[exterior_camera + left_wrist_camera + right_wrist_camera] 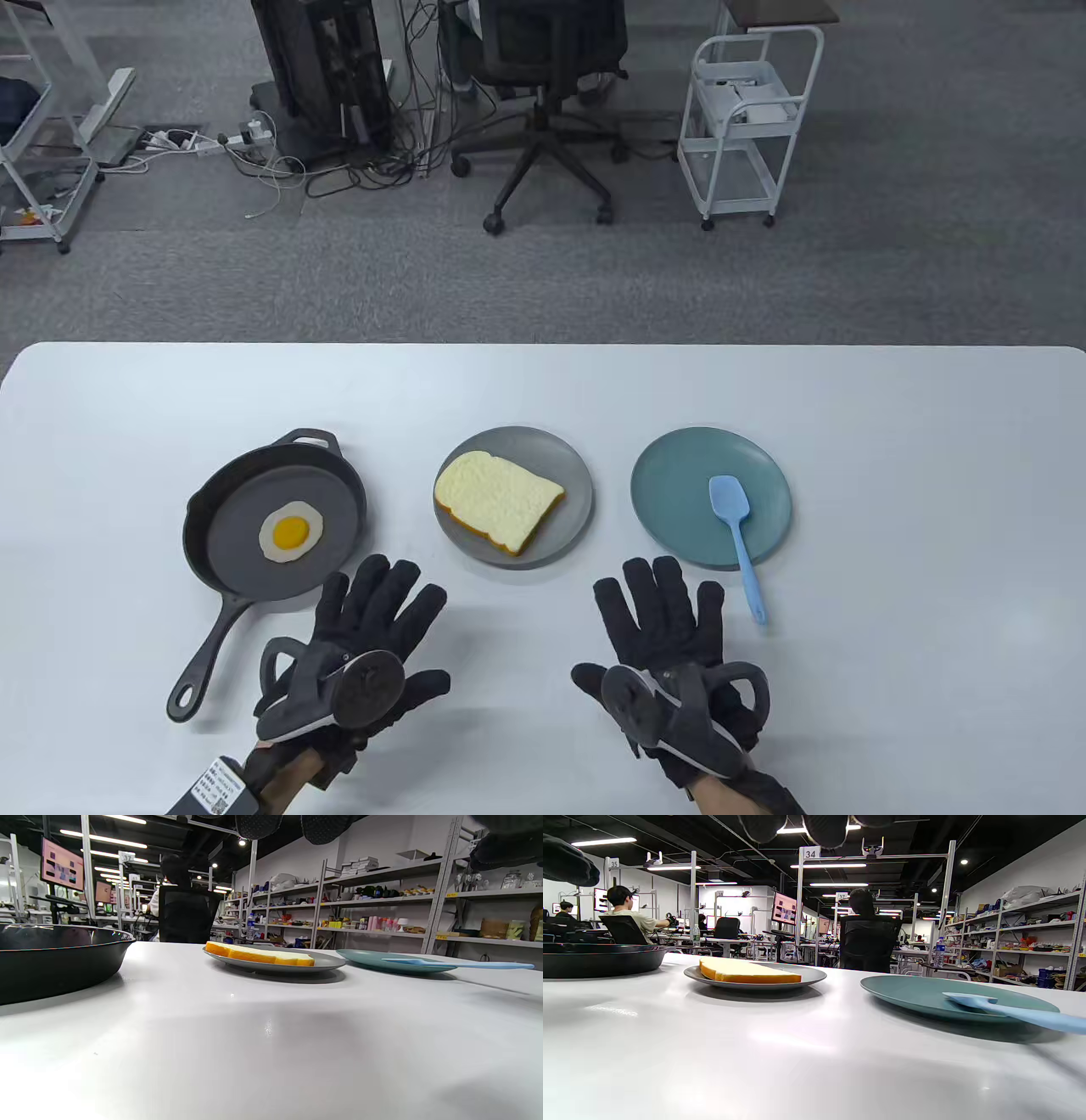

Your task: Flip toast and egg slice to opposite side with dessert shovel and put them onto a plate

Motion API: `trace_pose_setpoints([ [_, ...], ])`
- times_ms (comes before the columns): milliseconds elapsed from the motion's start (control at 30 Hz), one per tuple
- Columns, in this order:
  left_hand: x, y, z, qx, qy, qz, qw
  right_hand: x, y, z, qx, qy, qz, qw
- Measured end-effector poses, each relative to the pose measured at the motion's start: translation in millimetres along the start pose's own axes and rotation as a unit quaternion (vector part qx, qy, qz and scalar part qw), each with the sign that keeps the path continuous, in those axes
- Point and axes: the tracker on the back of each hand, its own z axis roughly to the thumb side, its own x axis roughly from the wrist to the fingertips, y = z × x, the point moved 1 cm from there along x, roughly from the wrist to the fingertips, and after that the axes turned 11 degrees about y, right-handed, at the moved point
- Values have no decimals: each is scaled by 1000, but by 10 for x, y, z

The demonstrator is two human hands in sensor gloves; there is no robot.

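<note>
A fried egg slice lies in the black cast-iron pan at the left, its handle pointing toward me. The toast rests on a grey plate at the middle. A light blue dessert shovel lies with its blade on the teal plate at the right, handle over the near rim. My left hand lies flat on the table just right of the pan handle, fingers spread, holding nothing. Flat too is my right hand, left of the shovel handle and apart from it.
The white table ends at a far edge; beyond it stand an office chair, a white cart and cables on the floor. In the wrist views, people sit at desks behind the pan and shelving stands to the right.
</note>
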Motion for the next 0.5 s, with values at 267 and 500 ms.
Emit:
trace_pose_setpoints([
  [267,-1,-6,1,1,0,-1,1000,6,8,-12,3,4,6,1000],
  [500,6,19,-49,7,15,3,1000,9,13,-28,5,8,7,1000],
])
